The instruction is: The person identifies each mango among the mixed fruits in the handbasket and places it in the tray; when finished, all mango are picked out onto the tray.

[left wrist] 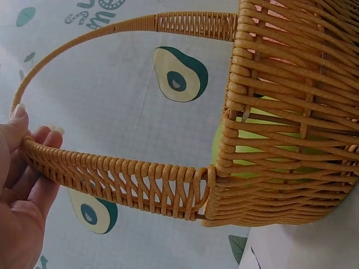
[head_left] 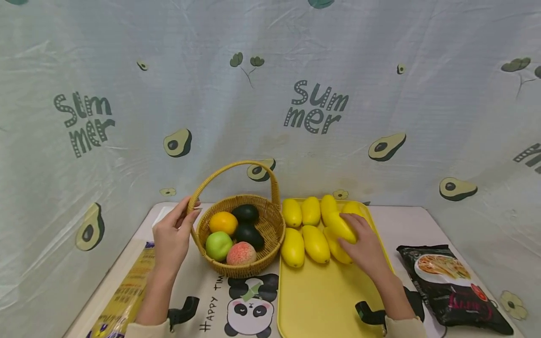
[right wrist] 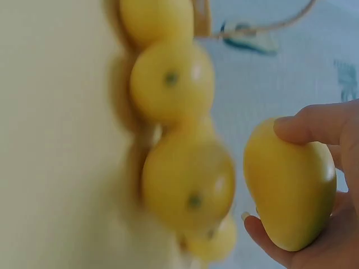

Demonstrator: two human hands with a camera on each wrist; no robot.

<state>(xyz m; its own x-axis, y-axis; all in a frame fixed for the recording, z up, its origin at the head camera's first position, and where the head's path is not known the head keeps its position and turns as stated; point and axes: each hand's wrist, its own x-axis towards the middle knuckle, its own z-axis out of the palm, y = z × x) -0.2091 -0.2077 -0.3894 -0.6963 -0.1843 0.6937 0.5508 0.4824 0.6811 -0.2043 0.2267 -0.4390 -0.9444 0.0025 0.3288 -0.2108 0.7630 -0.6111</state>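
My left hand (head_left: 172, 237) grips the left side of the arched handle (head_left: 228, 167) of a wicker basket (head_left: 276, 230). Inside the basket lie an orange (head_left: 223, 223), a green apple (head_left: 218, 246), a peach (head_left: 241, 254) and two dark avocados (head_left: 248, 234). Over the yellow tray (head_left: 325, 300), my right hand (head_left: 364, 244) holds a yellow mango (right wrist: 291, 182) between thumb and fingers. In the right wrist view this mango is apart from the others. Several more mangoes (head_left: 315, 244) lie in two rows at the tray's far end.
A black food packet (head_left: 456, 286) lies right of the tray. Along the left edge of the table is a long yellow packet (head_left: 127, 291). A panda print (head_left: 250, 310) marks the table mat before the basket. An avocado-patterned sheet (head_left: 236, 108) hangs behind.
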